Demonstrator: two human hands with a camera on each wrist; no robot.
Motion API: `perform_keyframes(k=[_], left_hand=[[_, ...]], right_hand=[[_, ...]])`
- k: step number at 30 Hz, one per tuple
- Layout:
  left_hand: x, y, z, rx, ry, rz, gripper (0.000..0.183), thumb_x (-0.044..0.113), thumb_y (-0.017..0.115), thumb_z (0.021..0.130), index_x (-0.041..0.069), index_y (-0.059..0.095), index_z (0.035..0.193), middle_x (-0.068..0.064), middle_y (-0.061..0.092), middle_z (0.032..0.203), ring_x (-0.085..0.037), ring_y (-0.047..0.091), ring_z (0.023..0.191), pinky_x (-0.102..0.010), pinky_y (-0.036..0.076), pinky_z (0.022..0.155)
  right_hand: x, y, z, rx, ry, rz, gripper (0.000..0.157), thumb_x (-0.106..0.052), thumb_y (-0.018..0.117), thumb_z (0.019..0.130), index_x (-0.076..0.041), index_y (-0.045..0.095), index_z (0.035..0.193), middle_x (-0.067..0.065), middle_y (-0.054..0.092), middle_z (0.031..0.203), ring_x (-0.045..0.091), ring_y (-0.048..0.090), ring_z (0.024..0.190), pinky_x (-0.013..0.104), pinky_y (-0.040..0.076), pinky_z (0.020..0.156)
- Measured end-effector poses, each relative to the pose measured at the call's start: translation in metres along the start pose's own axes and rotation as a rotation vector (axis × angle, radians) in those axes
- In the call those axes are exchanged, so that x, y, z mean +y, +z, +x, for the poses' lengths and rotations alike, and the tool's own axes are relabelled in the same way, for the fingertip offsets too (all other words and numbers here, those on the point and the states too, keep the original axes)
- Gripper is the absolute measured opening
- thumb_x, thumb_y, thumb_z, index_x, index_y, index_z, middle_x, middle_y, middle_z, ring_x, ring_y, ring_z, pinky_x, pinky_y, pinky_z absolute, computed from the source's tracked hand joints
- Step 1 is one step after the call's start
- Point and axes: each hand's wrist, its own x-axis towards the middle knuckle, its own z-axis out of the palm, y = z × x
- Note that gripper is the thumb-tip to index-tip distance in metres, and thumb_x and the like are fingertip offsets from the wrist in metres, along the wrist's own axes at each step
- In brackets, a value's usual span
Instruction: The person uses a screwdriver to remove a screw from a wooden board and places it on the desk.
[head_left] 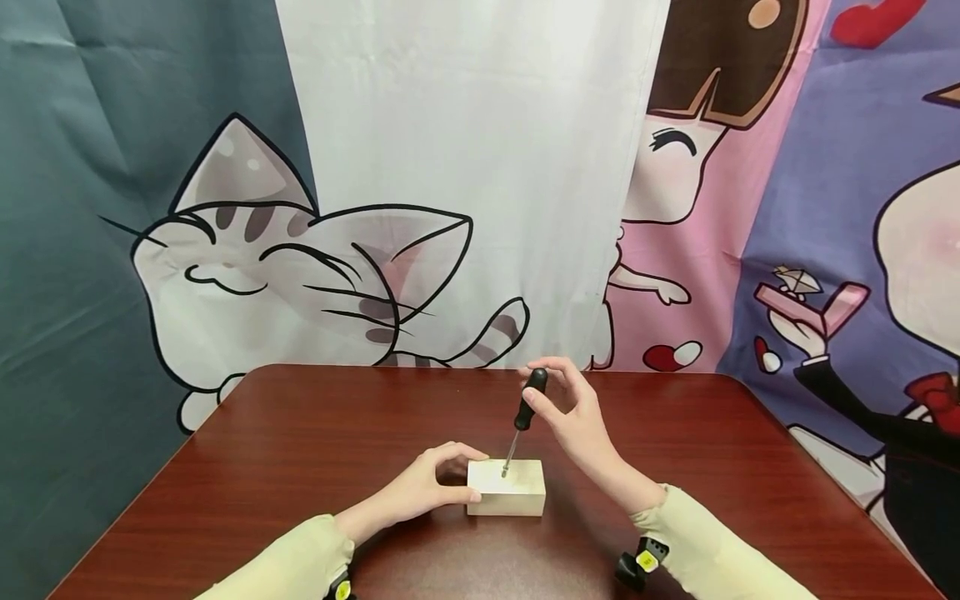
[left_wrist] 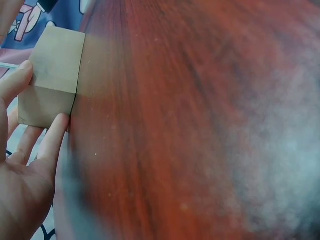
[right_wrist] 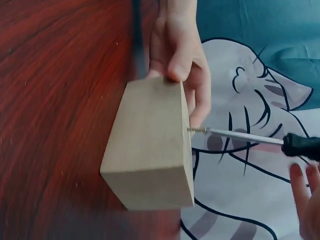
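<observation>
A pale wooden block lies on the table, and my left hand grips its left end, thumb on the near side. In the left wrist view, fingertips of the left hand press the block. A screw stands partly sunk in the block's top face. On its head sits the tip of a black-handled screwdriver, leaning slightly right. My right hand holds the handle between thumb and fingers. In the right wrist view only some right fingers show, beside the handle.
The dark red-brown wooden table has its far edge behind the hands. A cloth backdrop with a cartoon cat and figures hangs beyond it. Black devices with yellow marks, such as the right wrist one, sit at both sleeves.
</observation>
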Motion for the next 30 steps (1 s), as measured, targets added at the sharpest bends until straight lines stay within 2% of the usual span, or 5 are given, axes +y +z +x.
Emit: perform_keyframes(k=[6, 14, 19, 26, 30], left_hand=[[0.001, 0.001, 0.000, -0.002, -0.002, -0.005, 0.045, 0.025, 0.077, 0.087, 0.018, 0.062, 0.129, -0.008, 0.065, 0.121, -0.015, 0.066, 0.106, -0.030, 0.050, 0.095], [0.000, 0.000, 0.000, 0.005, -0.006, -0.006, 0.045, 0.024, 0.077, 0.087, 0.018, 0.062, 0.128, -0.008, 0.065, 0.120, -0.016, 0.066, 0.105, -0.029, 0.050, 0.095], [-0.001, 0.000, -0.001, 0.001, -0.002, -0.012, 0.045, 0.025, 0.077, 0.087, 0.017, 0.062, 0.129, -0.008, 0.065, 0.120, -0.015, 0.066, 0.106, -0.028, 0.050, 0.094], [-0.002, 0.000, 0.000, 0.006, 0.001, -0.019, 0.045, 0.024, 0.077, 0.086, 0.018, 0.062, 0.128, -0.009, 0.065, 0.120, -0.013, 0.067, 0.105, -0.027, 0.051, 0.094], [-0.002, 0.000, 0.000, 0.006, 0.006, -0.021, 0.046, 0.024, 0.078, 0.086, 0.017, 0.062, 0.128, -0.009, 0.065, 0.120, -0.014, 0.066, 0.105, -0.028, 0.051, 0.094]], right_hand=[[-0.002, 0.004, -0.001, 0.141, 0.069, -0.057, 0.038, -0.007, 0.077, 0.085, -0.011, 0.064, 0.120, -0.004, 0.067, 0.088, 0.009, 0.065, 0.075, 0.024, 0.054, 0.067], [-0.006, -0.003, 0.000, 0.033, 0.045, -0.057, 0.035, -0.006, 0.073, 0.088, -0.007, 0.062, 0.122, -0.004, 0.066, 0.083, 0.010, 0.066, 0.073, 0.026, 0.056, 0.074], [-0.005, -0.008, -0.001, -0.022, 0.067, -0.049, 0.038, -0.010, 0.069, 0.092, -0.009, 0.062, 0.129, -0.003, 0.072, 0.096, 0.012, 0.070, 0.083, 0.033, 0.060, 0.075], [0.000, -0.007, 0.000, -0.086, -0.001, 0.074, 0.036, -0.003, 0.056, 0.099, -0.004, 0.047, 0.133, 0.015, 0.071, 0.112, 0.019, 0.072, 0.099, 0.034, 0.060, 0.077], [0.002, -0.002, -0.001, -0.041, -0.008, 0.096, 0.034, -0.001, 0.060, 0.095, 0.000, 0.046, 0.126, 0.002, 0.070, 0.110, 0.014, 0.071, 0.097, 0.030, 0.060, 0.077]])
